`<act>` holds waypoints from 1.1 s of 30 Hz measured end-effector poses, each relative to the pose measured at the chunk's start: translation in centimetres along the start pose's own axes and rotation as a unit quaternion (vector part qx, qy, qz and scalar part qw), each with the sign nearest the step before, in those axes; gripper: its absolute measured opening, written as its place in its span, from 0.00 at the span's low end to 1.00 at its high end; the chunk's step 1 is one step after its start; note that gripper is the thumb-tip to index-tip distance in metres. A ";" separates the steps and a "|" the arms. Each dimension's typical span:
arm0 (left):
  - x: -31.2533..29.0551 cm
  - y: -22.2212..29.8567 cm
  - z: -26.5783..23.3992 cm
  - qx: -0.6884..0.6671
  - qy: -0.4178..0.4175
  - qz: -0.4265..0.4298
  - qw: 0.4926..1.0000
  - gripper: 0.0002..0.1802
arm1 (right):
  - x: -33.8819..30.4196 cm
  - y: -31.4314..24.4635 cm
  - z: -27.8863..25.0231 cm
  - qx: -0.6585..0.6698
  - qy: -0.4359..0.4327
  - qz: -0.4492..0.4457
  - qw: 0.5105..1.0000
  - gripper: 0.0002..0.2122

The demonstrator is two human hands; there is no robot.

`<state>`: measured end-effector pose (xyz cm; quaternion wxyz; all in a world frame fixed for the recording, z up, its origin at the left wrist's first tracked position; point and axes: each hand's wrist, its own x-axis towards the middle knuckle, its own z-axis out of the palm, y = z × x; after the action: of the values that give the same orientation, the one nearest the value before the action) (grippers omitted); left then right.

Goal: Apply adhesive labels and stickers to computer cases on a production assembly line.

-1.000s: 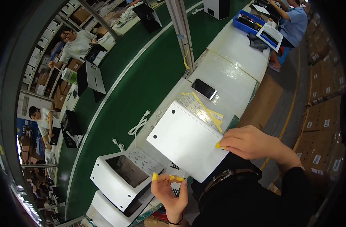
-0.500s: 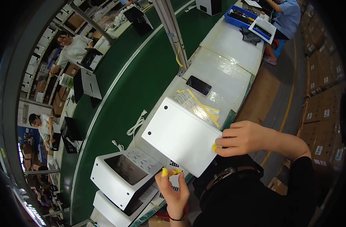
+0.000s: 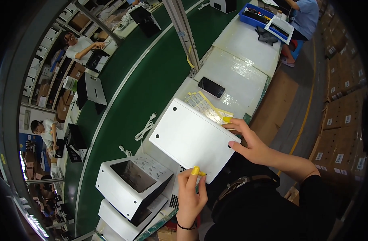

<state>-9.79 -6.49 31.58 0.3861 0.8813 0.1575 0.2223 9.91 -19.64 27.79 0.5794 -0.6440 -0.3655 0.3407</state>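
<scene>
A white box-shaped appliance lies in front of me, a smooth panel facing up. Small black round feet mark its far-left corners. At its right corner, my right hand grips the edge: the thumb presses on a dark spot, the fingers reach over the far side. One finger wears a yellow finger cot. My left hand, also with yellow cots, is at the nearest corner. Its fingertips are pinched together against the panel; whatever small thing they hold is hidden.
Sticker sheets and a phone lie beyond the appliance. Two similar white appliances are stacked at left, beside white cables. A green conveyor runs alongside; a metal post rises at the bench edge. Other people work farther away.
My right hand has shifted from the right edge to the far side, its thumb now on the corner. My left hand has moved up and right onto the near corner. The appliance shifted slightly.
</scene>
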 end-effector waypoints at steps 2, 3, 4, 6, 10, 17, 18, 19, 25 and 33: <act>0.4 0.0 0.2 0.000 0.015 0.008 1.000 0.38 | 0.1 0.2 -0.1 -0.003 -0.001 -0.001 1.000 0.27; 0.6 0.0 0.0 -0.001 -0.003 0.019 1.000 0.38 | 0.1 0.3 -0.2 -0.009 -0.002 -0.003 1.000 0.27; 0.8 0.1 -0.1 -0.002 -0.020 0.031 0.999 0.38 | 0.1 0.3 -0.3 -0.008 -0.002 -0.003 1.000 0.27; 1.1 -0.1 -0.4 -0.014 -0.033 0.035 0.999 0.37 | 0.1 0.3 -0.4 -0.018 -0.003 -0.010 1.000 0.27; 1.5 0.0 -0.4 0.010 -0.071 0.057 0.996 0.28 | 0.0 0.4 -0.3 -0.022 0.001 -0.011 1.000 0.27; 1.0 1.7 -0.6 0.162 -0.144 0.132 0.967 0.24 | -0.1 0.5 -0.2 -0.006 0.014 -0.007 1.000 0.27; 0.5 1.6 -0.4 0.162 -0.144 0.132 0.967 0.24 | -0.1 0.5 -0.2 -0.002 0.015 -0.009 1.000 0.27; -0.2 1.6 -0.4 0.155 -0.133 0.137 0.969 0.27 | 0.0 0.5 -0.1 -0.002 0.014 -0.010 1.000 0.27; -1.9 -0.9 0.4 0.268 -0.110 0.313 0.905 0.38 | 0.1 1.0 -0.3 -0.023 0.018 -0.021 0.999 0.27; -1.1 -1.5 4.5 -0.134 0.160 -0.151 0.966 0.49 | 0.1 1.8 1.2 0.025 0.094 -0.038 0.995 0.26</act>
<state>-8.57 -8.71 27.43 0.4998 0.7403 0.3171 0.3187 9.06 -19.04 25.91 0.6393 -0.6442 -0.3250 0.2656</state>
